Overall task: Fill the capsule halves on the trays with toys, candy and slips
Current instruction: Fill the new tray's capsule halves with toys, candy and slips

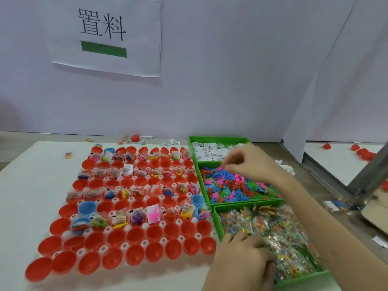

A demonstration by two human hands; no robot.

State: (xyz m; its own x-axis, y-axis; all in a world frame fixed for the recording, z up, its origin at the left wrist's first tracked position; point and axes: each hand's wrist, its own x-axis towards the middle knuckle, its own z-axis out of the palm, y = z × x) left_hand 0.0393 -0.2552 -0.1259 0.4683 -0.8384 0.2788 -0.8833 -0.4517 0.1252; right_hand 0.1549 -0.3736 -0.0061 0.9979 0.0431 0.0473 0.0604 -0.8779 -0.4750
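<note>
The right hand (249, 164) reaches out over the middle green tray (203, 185), its fingers drawn together into a pinch with the tips down among the toy pieces (231, 187). Blur hides which piece sits between them. The heap of blue, pink and red toy pieces spreads under this hand and toward the person from it. Just beyond its fingertips lies the far green tray (218, 139) with the white slips (210, 153). The left hand (241, 261) lies on the near green tray (217, 223), palm down, with its fingers curled into the candy packets (283, 234) and its thumb against the pile, gripping a bunch of them. The rest of the packets lie to the right of this hand and beyond it. To the left of both hands, the red capsule halves (134, 235) stand open side up in rows on a white tray (162, 240) on the bench (27, 175). The rows closest to the left hand, just beside its knuckles, hold nothing. Farther from it, level with the right hand and to its left, every other row holds toys, candy and slips. A few blue halves (87, 207) sit among the red ones there.
</note>
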